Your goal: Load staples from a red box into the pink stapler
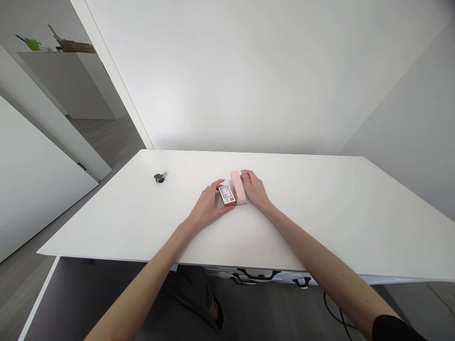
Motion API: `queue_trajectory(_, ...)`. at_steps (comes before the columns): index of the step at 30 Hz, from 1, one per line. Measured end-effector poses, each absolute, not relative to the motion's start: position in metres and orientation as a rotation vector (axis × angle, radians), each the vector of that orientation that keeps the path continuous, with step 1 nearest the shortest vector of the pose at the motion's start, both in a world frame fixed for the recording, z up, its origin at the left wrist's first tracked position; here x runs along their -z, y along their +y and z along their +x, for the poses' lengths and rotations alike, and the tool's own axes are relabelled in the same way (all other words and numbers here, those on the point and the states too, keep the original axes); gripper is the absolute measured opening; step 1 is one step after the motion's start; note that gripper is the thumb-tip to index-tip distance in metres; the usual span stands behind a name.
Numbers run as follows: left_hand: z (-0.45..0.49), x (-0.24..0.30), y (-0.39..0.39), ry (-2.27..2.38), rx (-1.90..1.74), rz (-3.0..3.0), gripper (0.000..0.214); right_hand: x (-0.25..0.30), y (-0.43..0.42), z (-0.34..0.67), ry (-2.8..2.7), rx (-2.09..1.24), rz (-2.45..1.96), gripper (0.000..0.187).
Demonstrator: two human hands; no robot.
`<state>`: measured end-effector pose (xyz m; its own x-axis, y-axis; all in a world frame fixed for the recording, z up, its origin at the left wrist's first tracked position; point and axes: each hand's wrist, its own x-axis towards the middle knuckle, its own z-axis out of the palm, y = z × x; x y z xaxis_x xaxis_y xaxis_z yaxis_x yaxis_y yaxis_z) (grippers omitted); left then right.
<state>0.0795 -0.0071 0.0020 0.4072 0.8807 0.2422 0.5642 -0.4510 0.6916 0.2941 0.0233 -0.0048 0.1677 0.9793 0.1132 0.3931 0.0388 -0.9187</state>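
Near the middle of the white table [320,203], a small red-and-white box [227,195] sits between the thumb and fingers of my left hand [208,204]. Its printed label faces up. Right beside it lies a pink stapler [239,188], long and rounded, its near end by the box's lower corner. My right hand [254,187] is curled against the stapler's right side, fingers at its far end. The undersides of both things and some of my fingertips are hidden.
A black key [160,177] with a metal blade lies toward the table's left. A wall [249,80] rises behind the table. Drawers with black handles [259,274] are under the front edge, and a black cable [337,315] lies on the floor at the right.
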Motion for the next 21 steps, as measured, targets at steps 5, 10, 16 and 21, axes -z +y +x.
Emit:
queue_trajectory(5,0.074,0.0,-0.011,1.25,-0.841,2.137,0.082,0.007,0.024,0.295,-1.372,-0.801,-1.51,0.046)
queue_trajectory(10,0.062,0.001,-0.012,1.32,-0.897,2.085,0.086,0.009,0.023,0.297,-1.369,-0.792,-1.496,0.049)
queue_trajectory(16,0.045,-0.004,-0.018,1.399,-0.888,2.046,0.086,0.008,0.02,0.297,-1.342,-0.785,-1.458,0.052)
queue_trajectory(21,0.038,-0.005,-0.02,1.431,-0.899,2.032,0.085,0.005,0.017,0.294,-1.328,-0.821,-1.447,0.054)
